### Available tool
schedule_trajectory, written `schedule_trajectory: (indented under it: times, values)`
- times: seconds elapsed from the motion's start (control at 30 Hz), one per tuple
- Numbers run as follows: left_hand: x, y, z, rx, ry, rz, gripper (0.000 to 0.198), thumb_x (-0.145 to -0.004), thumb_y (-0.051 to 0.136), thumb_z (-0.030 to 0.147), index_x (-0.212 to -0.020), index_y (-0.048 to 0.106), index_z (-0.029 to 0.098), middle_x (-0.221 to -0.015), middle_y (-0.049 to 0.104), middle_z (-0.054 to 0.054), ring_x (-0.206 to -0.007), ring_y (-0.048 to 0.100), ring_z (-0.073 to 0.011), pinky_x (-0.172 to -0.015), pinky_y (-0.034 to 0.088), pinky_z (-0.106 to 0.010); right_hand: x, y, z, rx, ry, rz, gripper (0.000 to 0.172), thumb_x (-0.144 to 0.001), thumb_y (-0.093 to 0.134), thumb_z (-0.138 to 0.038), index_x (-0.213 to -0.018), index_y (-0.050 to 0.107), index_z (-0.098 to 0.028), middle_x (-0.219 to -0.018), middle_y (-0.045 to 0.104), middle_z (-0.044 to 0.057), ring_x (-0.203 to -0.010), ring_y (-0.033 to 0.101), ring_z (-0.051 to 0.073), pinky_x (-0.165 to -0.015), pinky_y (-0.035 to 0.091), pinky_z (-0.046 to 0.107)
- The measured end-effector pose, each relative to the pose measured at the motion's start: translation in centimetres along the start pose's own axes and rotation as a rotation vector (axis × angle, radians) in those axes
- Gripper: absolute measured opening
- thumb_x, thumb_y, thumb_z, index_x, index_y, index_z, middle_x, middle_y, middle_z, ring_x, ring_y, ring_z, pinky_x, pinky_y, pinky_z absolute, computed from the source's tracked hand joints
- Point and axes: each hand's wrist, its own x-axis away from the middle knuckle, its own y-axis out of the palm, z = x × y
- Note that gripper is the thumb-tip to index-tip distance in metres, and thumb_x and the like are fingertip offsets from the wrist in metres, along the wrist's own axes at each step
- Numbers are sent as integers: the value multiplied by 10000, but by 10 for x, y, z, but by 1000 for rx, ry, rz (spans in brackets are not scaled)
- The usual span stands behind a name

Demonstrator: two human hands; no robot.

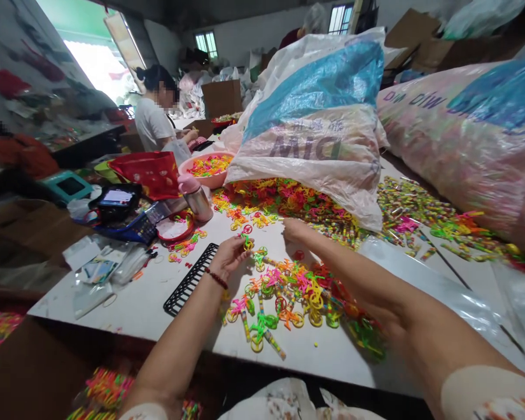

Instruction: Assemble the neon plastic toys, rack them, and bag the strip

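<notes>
My left hand [230,254], with a beaded bracelet at the wrist, pinches a small plastic toy bicycle [247,240] with green and yellow parts. A red wheel shows just above its fingertips. My right hand [294,231] is farther forward at the near edge of the big heap. Its fingers are curled, and whatever they hold is hidden. Between my forearms lies a pile of toy bicycles [289,286] in pink, green, yellow and orange, mixed with candy-filled tubes [273,344]. A black slotted plastic rack [191,280] lies left of my left hand.
A large plastic sack [315,122] spills toy bicycles onto the white table [144,309]. Many candy tubes [413,204] spread to the right, beside another full sack [455,134]. A pink bottle [196,198], a pink basin [221,178] and a red dish [170,236] stand left. A co-worker [155,116] sits beyond.
</notes>
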Motion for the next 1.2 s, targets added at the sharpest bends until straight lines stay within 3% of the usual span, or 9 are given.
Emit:
schedule_trajectory:
  times: [0.13,0.2,0.3,0.4,0.5,0.6,0.77,1.03,1.2]
  values:
    - [46,2,2,394,-101,-69,168,-748,666,147,-854,536,158,-823,687,-63,-706,662,-126,-580,543,-212,31,-19,-18,-200,25,-6,238,-942,546,-339,-1064,649,-162,-937,693,72,-806,641,160,-668,507,255]
    - [66,6,1,550,-131,-106,243,-727,703,125,-917,557,166,-836,684,-40,-701,660,-119,-560,540,-200,58,-27,-28,-414,-1,-1,273,-932,535,-415,-1045,658,-200,-863,688,36,-711,613,122,-576,450,215]
    - [92,15,-1,596,-121,-128,273,-733,746,193,-948,579,166,-816,651,-6,-657,632,-86,-513,510,-164,108,-28,-41,-882,11,-6,357,-785,676,-537,-878,669,-192,-690,598,-18,-543,466,77,-467,304,202]
    - [114,29,-3,555,-63,-123,308,-744,759,338,-908,564,165,-697,574,35,-525,539,-56,-426,429,-149,155,-15,-53,-1204,99,-35,370,-710,747,-528,-769,606,-190,-562,462,-71,-459,298,54,-435,166,216]
    - [135,45,-6,452,-16,-79,339,-775,711,450,-885,533,184,-630,510,61,-455,451,-48,-379,338,-150,191,7,-62,-1352,183,-2,364,-676,797,-471,-799,588,-199,-616,522,-58,-495,360,62,-451,177,213]
    - [153,59,-8,340,11,-62,337,-817,648,502,-863,505,200,-604,466,70,-443,403,-51,-379,295,-161,213,25,-69,-1395,253,43,364,-654,823,-437,-839,620,-196,-714,595,-31,-558,440,72,-480,243,206]
    - [169,72,-13,218,51,-83,323,-859,588,515,-855,483,210,-635,461,72,-470,367,-50,-423,309,-168,228,34,-72,-1443,275,79,373,-671,801,-474,-883,667,-198,-728,633,-19,-533,428,67,-490,267,211]
    - [171,75,-15,94,66,-29,286,-889,552,490,-863,516,207,-652,474,63,-504,385,-65,-490,355,-180,234,30,-66,-1316,219,99,366,-727,733,-528,-837,680,-184,-511,466,-70,-442,290,63,-438,195,235]
    - [167,73,-24,147,77,-35,320,-856,593,521,-845,525,209,-651,488,53,-532,429,-80,-531,389,-198,234,30,-65,-1187,214,123,361,-739,712,-523,-868,689,-186,-585,529,-46,-468,337,75,-450,243,238]
